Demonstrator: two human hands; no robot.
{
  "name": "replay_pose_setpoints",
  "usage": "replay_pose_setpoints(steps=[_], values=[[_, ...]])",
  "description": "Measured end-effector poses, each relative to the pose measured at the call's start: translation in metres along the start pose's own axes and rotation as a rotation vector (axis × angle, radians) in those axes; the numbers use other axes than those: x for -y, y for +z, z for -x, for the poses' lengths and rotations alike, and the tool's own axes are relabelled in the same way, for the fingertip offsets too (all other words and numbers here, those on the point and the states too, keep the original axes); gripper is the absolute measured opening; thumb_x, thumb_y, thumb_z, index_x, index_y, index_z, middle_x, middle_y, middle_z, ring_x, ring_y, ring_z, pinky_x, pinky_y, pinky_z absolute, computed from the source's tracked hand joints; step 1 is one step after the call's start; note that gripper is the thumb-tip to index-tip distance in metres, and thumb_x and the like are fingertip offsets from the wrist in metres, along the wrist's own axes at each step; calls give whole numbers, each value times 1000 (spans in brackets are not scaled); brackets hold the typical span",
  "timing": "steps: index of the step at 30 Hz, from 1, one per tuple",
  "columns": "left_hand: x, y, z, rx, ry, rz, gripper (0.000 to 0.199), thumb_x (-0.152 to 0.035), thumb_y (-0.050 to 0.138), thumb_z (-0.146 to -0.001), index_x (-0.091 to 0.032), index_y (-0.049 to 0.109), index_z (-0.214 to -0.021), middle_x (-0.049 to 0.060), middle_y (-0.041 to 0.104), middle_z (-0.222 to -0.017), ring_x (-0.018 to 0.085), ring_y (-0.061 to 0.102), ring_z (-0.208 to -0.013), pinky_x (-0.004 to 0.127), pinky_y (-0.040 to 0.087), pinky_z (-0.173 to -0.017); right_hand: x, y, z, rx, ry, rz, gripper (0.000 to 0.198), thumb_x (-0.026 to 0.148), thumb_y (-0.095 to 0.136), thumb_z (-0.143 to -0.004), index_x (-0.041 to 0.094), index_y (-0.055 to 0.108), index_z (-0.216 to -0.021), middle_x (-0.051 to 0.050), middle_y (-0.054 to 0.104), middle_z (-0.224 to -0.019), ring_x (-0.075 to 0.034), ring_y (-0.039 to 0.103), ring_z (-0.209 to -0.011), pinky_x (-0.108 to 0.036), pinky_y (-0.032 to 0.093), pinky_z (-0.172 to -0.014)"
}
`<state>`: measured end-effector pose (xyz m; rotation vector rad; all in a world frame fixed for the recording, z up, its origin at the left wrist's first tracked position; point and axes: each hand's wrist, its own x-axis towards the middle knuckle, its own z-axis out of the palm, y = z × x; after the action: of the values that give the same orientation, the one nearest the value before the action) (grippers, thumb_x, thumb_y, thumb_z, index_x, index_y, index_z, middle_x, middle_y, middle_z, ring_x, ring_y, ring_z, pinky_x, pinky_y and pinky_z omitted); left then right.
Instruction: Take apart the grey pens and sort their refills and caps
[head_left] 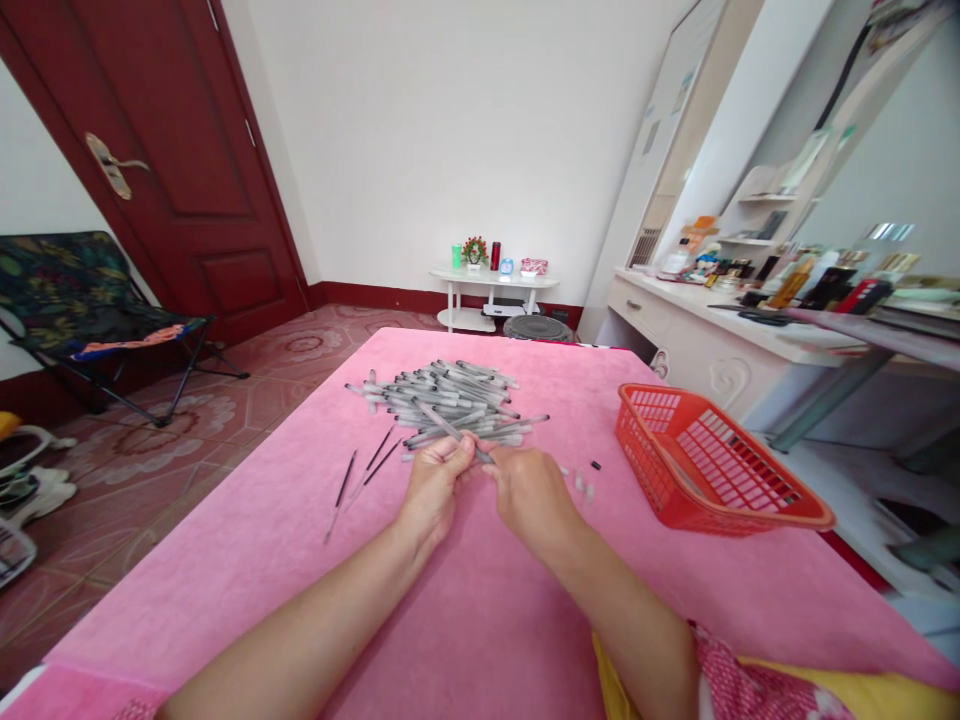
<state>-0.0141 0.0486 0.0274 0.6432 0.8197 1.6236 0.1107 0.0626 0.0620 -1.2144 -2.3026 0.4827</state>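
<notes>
Both my hands meet over the near edge of a heap of grey pens with black ends. My left hand pinches a grey pen between thumb and fingers, its far end pointing up and left over the heap. My right hand is closed on the near end of the same pen, which its fingers mostly hide. Several thin black-and-clear pen refills lie left of my left hand. To the right of my right hand are a small black cap and a few small clear pieces.
A red plastic basket stands at the table's right side. Pink cloth covers the table. Beyond it are a white side table and a dressing table with bottles. A folding chair is by the door at left.
</notes>
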Motion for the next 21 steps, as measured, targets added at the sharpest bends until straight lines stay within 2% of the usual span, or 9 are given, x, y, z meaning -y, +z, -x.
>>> replay_pose_setpoints(steps=[2,5,7,9,12,14,16,19,21], values=[[0,1,0,-1,13,21,24,-29,76,-60,-13,64,-74,1,65,-72,12,59,-69,23,45,-66,3,-2,1,-16,3,34,26,22,44,-81,18,63,-99,-14,67,-89,-25,61,-82,-35,42,-75],[-3,-1,-1,72,23,18,23,-30,75,-62,-13,63,-73,1,65,-69,9,56,-62,20,43,-59,2,-2,1,54,68,-340,22,30,44,-83,18,62,-84,-7,64,-72,-17,57,-62,-29,44,-64],[-5,-3,-2,140,0,16,23,-32,74,-64,-14,62,-74,1,65,-70,7,53,-56,18,41,-53,1,-2,0,239,176,-762,29,41,42,-84,17,58,-77,0,52,-56,-10,41,-42,-23,40,-48],[-8,-5,-2,171,-38,22,24,-32,74,-64,-15,62,-76,1,66,-71,6,51,-52,17,38,-49,0,-3,0,468,259,-1145,35,50,40,-84,18,52,-77,5,41,-52,-5,24,-35,-19,32,-38],[-10,-5,-2,146,-73,18,26,-32,75,-61,-15,62,-76,1,65,-67,8,53,-53,16,35,-45,2,-2,1,638,314,-1402,34,53,45,-81,19,46,-76,9,33,-49,-3,13,-35,-15,22,-34],[-9,-4,-2,127,-71,-1,26,-32,76,-60,-15,63,-74,1,65,-65,11,56,-56,18,37,-47,2,2,1,598,350,-1352,33,52,45,-82,19,42,-74,11,28,-46,-3,10,-34,-15,19,-33],[-8,-3,-2,100,-61,-24,26,-32,76,-60,-13,63,-74,2,66,-65,12,57,-57,19,39,-50,0,7,0,476,350,-1157,32,49,40,-84,20,41,-71,10,28,-45,-4,14,-33,-16,21,-34],[-5,-1,-1,56,-32,-37,27,-31,77,-59,-11,65,-74,4,67,-66,12,58,-58,21,41,-52,-3,12,-1,252,217,-655,31,39,36,-87,18,44,-65,5,41,-47,-7,34,-38,-20,29,-43],[-3,2,0,39,-7,-23,26,-30,76,-59,-11,64,-72,5,67,-67,12,58,-58,21,42,-54,-2,12,0,97,119,-257,25,31,39,-85,17,52,-69,-2,54,-57,-12,50,-52,-23,34,-52]])
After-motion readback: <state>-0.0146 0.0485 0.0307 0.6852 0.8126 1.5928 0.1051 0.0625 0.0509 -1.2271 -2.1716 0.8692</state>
